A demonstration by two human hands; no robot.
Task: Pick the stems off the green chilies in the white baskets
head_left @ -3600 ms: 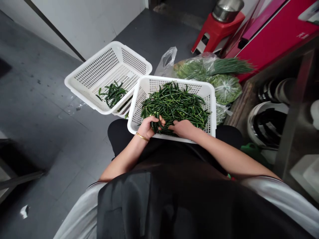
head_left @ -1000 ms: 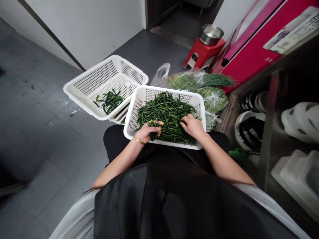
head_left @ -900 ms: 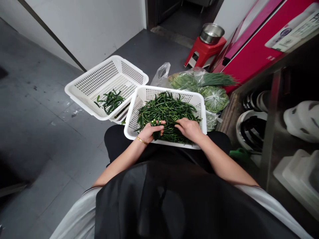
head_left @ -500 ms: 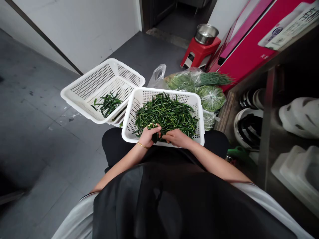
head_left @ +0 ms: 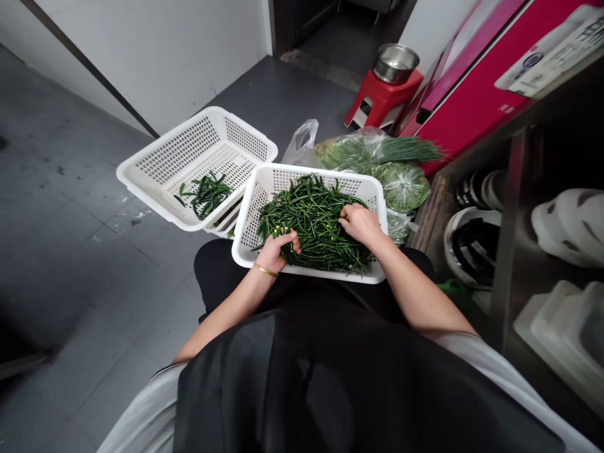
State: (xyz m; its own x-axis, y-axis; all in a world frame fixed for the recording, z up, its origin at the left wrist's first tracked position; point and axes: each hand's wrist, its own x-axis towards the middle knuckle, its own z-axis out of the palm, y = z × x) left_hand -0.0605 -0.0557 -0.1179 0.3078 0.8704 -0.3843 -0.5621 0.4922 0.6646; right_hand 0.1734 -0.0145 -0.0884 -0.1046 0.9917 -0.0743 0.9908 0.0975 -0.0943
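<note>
A white slotted basket (head_left: 245, 248) rests on my lap, heaped with long green chili peppers (head_left: 314, 217). My left hand (head_left: 276, 248), with a gold bracelet at the wrist, is closed around a small bunch of peppers at the heap's near left. My right hand (head_left: 359, 223) lies on the right side of the heap with its fingers curled into the peppers. A second white basket (head_left: 155, 195) stands on the floor to the left, holding a small pile of peppers (head_left: 205, 194).
Bagged green vegetables (head_left: 399, 176) lie on the floor beyond the lap basket. A red stool (head_left: 380, 100) carries a steel bowl (head_left: 395, 61). A red cabinet and a metal shelf with white dishes (head_left: 566, 226) stand at the right. Grey tiled floor lies to the left.
My right hand has moved from beside the left hand at the near edge to the right side of the heap. The left hand keeps its bunch of peppers.
</note>
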